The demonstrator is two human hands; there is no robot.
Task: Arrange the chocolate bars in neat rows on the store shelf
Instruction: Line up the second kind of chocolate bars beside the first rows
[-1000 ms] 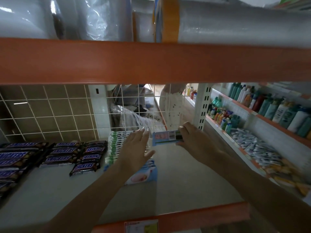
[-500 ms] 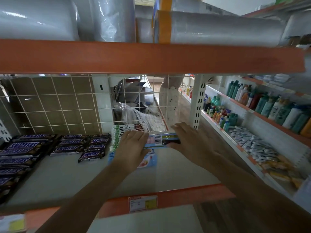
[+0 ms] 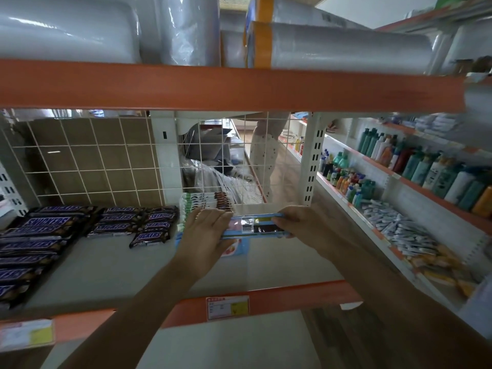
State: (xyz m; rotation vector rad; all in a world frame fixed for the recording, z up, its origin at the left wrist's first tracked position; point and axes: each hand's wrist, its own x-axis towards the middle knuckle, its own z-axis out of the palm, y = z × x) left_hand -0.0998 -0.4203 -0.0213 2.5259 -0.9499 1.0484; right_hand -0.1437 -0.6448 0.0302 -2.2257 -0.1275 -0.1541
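Note:
A flat blue chocolate bar [image 3: 257, 226], barcode side toward me, hangs just above the grey shelf [image 3: 111, 265] between both hands. My left hand [image 3: 206, 237] grips its left end and my right hand [image 3: 299, 222] grips its right end. Under my left hand lies a stack of blue bars [image 3: 238, 247], mostly hidden. Behind it a row of white and green bars [image 3: 206, 199] runs to the wire back. Dark Snickers bars [image 3: 133, 223] lie in rows on the left half of the shelf.
An orange beam [image 3: 239, 86] crosses overhead with wrapped rolls [image 3: 346, 46] on top. The shelf's orange front edge [image 3: 292, 292] carries a price tag [image 3: 227, 307]. A white wire grid [image 3: 87, 161] backs the shelf. Bottles [image 3: 426, 166] and tubes [image 3: 399, 227] fill shelves at right. A person's legs [image 3: 266, 155] stand behind.
The blue bar came down toward the stack and my left hand moved from beside it to take hold of its left end. The camera pulled back, showing more of the front edge.

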